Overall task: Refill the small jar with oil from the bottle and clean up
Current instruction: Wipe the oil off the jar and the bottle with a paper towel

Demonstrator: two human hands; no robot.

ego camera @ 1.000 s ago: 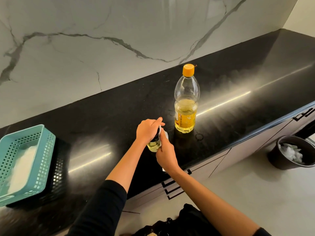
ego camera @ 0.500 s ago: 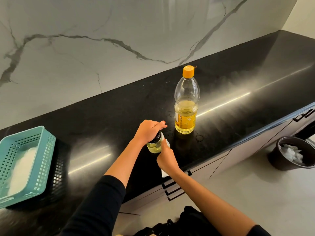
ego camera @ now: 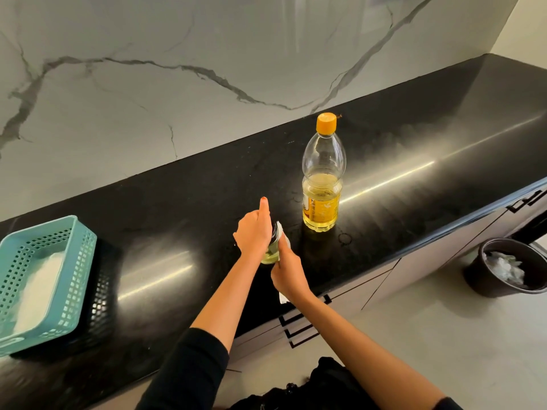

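Small jar held and wiped near the bench's front edge

The long glossy black stone bench [ego camera: 414, 161] runs from near left to far right. A teal perforated plastic basket [ego camera: 85, 261] sits at its left end with something white inside. A dark round bin [ego camera: 485, 279] stands on the floor at the right. A clear plastic oil bottle with an orange cap [ego camera: 322, 184] stands upright mid-bench, about a third full. The left hand [ego camera: 254, 232] curls over the top of the small glass jar of yellow oil [ego camera: 270, 255], one finger pointing straight out. The jar is just near-left of the bottle. The right hand [ego camera: 288, 273] pinches a white tissue [ego camera: 283, 232] against the jar's right side
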